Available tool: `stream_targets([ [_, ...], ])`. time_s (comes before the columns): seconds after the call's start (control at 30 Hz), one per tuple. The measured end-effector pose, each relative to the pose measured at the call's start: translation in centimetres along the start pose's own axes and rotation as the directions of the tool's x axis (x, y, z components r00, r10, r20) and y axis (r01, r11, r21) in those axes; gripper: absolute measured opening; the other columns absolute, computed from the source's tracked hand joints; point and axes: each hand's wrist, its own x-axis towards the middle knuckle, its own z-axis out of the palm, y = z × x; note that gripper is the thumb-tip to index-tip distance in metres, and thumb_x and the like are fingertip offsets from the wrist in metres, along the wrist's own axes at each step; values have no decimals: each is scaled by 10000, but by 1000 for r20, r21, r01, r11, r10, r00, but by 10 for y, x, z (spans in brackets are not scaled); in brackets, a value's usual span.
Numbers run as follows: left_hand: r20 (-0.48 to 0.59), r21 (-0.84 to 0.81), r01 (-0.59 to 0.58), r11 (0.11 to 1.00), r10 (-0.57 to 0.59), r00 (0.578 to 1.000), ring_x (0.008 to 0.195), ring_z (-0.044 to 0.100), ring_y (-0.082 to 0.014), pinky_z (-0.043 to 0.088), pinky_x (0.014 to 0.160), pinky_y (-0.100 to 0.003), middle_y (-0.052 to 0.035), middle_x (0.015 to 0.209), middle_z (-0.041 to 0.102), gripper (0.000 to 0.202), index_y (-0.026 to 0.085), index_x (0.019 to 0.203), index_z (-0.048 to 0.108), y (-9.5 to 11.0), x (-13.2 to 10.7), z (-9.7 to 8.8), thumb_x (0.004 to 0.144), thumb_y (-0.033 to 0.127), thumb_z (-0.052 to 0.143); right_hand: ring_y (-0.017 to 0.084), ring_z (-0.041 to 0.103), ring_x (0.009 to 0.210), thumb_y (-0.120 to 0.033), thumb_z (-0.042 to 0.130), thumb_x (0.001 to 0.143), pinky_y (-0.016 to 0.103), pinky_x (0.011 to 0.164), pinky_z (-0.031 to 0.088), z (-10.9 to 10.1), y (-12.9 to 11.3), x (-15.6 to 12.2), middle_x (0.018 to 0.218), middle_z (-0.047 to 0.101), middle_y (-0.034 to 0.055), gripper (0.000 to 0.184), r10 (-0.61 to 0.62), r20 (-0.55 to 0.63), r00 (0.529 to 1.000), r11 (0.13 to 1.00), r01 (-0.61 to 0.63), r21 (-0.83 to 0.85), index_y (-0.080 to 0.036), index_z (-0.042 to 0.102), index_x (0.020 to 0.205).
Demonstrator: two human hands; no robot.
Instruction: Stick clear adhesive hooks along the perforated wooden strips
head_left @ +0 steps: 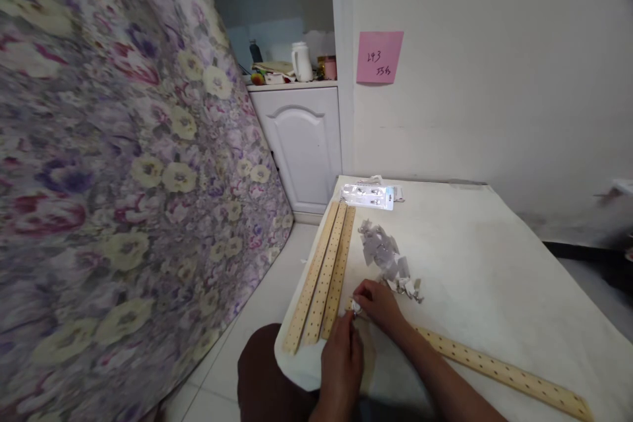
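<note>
My left hand (342, 351) is closed in a pinch at the near left of the table, its fingertips on a small shiny metal piece (355, 308). My right hand (380, 304) pinches at the same piece from the right. The piece is too small and too covered by fingers to name. A wooden strip with rows of holes (499, 367) slants under my right forearm toward my hands; its left end is mostly hidden. Beyond my right hand lies a loose pile of small grey, translucent flat pieces (384, 252), with little shiny metal parts (409, 289) at its near end.
Three more perforated wooden strips (327, 270) lie side by side along the left of the white-covered table (475, 244). Clear blister packaging (368, 196) rests at the far edge. A floral curtain (148, 178) hangs left; a white cabinet (301, 138) stands behind.
</note>
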Motion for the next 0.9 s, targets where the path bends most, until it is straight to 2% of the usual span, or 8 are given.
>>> stream_targets([
  [0.23, -29, 8, -24, 1000, 24, 999, 1043, 599, -228, 491, 900, -387, -126, 1130, 629, 360, 175, 1202, 538, -2, -1, 2, 880, 249, 395, 150, 592, 667, -215, 561, 731, 236, 625, 406, 0, -1, -1, 690, 672, 9, 101, -10, -1, 1000, 1000, 10, -5, -190, 657, 716],
  [0.5, 7, 76, -3, 997, 2, 1000, 1042, 594, -227, 489, 901, -383, -144, 1119, 623, 364, 133, 1200, 522, 0, 0, 3, 888, 246, 371, 145, 584, 655, -209, 552, 734, 229, 620, 397, -1, 0, 0, 678, 663, 11, 109, -33, 16, 999, 999, 33, -5, -178, 655, 717],
  [0.67, -14, 53, 6, 999, -5, 1000, 1063, 584, -227, 466, 925, -388, -142, 1136, 619, 350, 137, 1184, 527, 0, 1, 4, 898, 261, 368, 150, 583, 671, -240, 545, 751, 234, 634, 402, -3, 0, 0, 689, 662, 15, 135, -45, 14, 999, 999, 45, -3, -173, 658, 723],
  [0.8, -11, -33, 67, 997, -68, 998, 973, 619, -224, 485, 846, -361, -110, 1071, 645, 309, 179, 1140, 542, 7, 6, -1, 891, 298, 404, 140, 580, 635, -249, 558, 743, 228, 602, 401, -6, 0, -1, 685, 667, 15, 137, -50, 41, 998, 998, 49, 30, -164, 665, 756],
  [0.9, 4, -87, 118, 989, -119, 993, 854, 633, -216, 478, 763, -335, -76, 951, 660, 249, 201, 1052, 560, 14, 10, -6, 888, 316, 412, 134, 570, 608, -254, 583, 723, 223, 579, 401, -6, 2, -2, 683, 665, 17, 160, -42, 60, 997, 996, 38, 76, -149, 664, 815],
])
